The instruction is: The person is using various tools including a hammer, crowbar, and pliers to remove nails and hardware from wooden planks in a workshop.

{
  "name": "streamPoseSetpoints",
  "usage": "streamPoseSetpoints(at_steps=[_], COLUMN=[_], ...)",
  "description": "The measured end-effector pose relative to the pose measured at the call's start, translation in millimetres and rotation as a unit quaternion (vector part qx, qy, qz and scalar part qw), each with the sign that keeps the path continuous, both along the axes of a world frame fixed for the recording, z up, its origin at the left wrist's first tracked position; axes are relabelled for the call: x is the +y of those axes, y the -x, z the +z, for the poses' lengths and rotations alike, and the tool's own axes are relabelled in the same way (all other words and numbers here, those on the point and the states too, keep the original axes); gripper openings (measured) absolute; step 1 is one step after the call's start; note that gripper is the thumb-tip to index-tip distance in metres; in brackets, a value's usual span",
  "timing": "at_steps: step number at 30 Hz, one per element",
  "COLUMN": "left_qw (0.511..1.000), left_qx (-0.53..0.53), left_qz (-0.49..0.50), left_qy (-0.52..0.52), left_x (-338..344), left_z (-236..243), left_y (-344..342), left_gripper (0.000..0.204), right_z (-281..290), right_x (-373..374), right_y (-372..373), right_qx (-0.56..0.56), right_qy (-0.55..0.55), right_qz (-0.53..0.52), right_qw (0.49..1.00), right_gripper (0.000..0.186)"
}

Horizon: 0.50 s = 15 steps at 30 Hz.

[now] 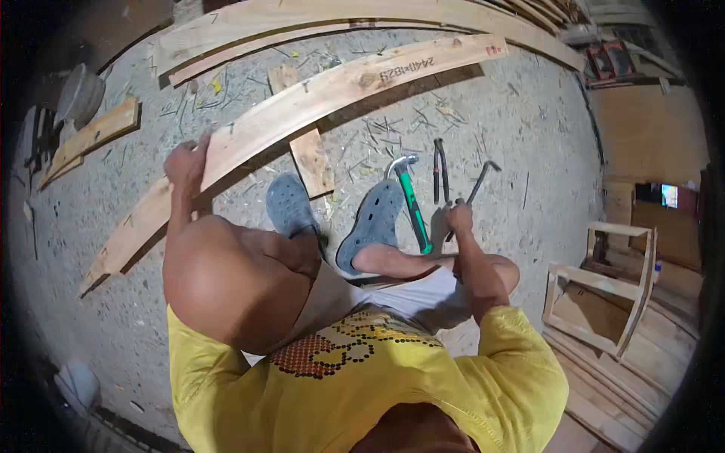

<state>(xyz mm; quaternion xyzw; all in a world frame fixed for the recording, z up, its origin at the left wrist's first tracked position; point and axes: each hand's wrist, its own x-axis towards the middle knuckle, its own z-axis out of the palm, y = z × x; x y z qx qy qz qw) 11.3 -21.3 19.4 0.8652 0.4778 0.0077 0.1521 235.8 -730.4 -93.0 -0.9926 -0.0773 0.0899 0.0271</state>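
Note:
My left hand (189,162) is closed around the edge of a long, pale wooden plank (302,106). This plank slants across the floor in front of my feet and rests over a short wood block (313,166). My right hand (459,218) grips a thin dark pry bar (482,183) with a bent tip, held low near the floor. Just left of that hand lie a pair of pincers (440,170) with dark handles and a claw hammer (412,208) with a green and black grip. Several loose nails (389,124) are scattered beyond the tools.
Another long board (302,16) spans the far side. Shorter boards (98,140) and a grey bucket (80,94) stand at the left. A wooden frame (600,283) sits on stacked planks at the right. My feet wear grey clogs (371,223) close to the hammer.

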Motion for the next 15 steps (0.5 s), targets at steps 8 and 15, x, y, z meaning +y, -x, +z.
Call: streamPoseSetpoints(at_steps=[8,15], left_qw=[0.987,0.967], left_qx=[0.120,-0.166], left_qz=[-0.062,-0.128], left_qy=[0.085,-0.142], left_x=[41.4,8.3], left_z=[-19.1,-59.9], left_y=[56.9,43.1], left_gripper=[0.081,0.034], right_z=[-50.2,-78.9], right_x=[-45.2,-105.0], right_y=[-18.4,-51.0], right_qx=[0.015,0.258], right_qy=[0.090,0.212], right_qz=[-0.042,0.024], right_qw=[0.995,0.942], right_gripper=[0.049,0.040])
